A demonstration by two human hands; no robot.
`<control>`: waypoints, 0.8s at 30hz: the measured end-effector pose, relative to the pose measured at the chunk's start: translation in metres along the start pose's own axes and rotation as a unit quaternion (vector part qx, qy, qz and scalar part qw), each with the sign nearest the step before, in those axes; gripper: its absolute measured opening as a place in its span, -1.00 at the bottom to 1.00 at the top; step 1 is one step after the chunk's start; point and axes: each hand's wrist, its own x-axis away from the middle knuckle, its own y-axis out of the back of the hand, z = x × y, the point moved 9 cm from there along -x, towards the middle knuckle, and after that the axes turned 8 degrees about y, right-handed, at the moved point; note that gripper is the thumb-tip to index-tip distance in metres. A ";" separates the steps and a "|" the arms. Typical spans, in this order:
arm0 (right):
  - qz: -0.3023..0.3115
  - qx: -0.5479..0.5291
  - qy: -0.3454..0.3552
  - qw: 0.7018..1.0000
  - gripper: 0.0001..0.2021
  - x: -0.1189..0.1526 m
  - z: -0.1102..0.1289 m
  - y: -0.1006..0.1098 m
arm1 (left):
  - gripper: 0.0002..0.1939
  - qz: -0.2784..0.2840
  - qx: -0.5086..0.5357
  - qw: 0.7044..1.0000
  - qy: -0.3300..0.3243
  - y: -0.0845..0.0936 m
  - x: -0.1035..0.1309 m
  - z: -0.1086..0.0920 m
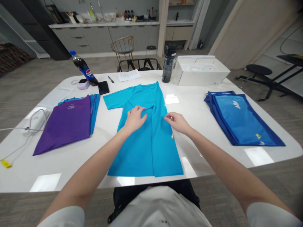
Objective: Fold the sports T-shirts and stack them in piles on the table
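Observation:
A turquoise T-shirt [137, 148] lies flat in front of me, its right side folded inward in a long strip. Its left sleeve is spread out. My left hand [136, 119] rests on the middle of the shirt, fingers stretched and thumb apart, by the hem of the folded-in sleeve. At the shirt's right folded edge is my right hand [178, 122], fingers curled and fingertips together. Whether cloth is pinched between them is hidden.
Folded purple and blue shirts [68, 126] lie left; folded blue shirts [243, 116] lie right. At the back stand a Pepsi bottle [82, 67], a dark water bottle [168, 64] and a white box [201, 72]. A phone [103, 87], pen [110, 79], paper [129, 75] and white cables [35, 129] also lie there.

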 end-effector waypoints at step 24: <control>-0.103 0.166 -0.093 0.976 -0.70 -0.303 -0.143 0.002 | -0.60 -0.019 -0.100 0.986 0.134 -0.018 -0.186 0.122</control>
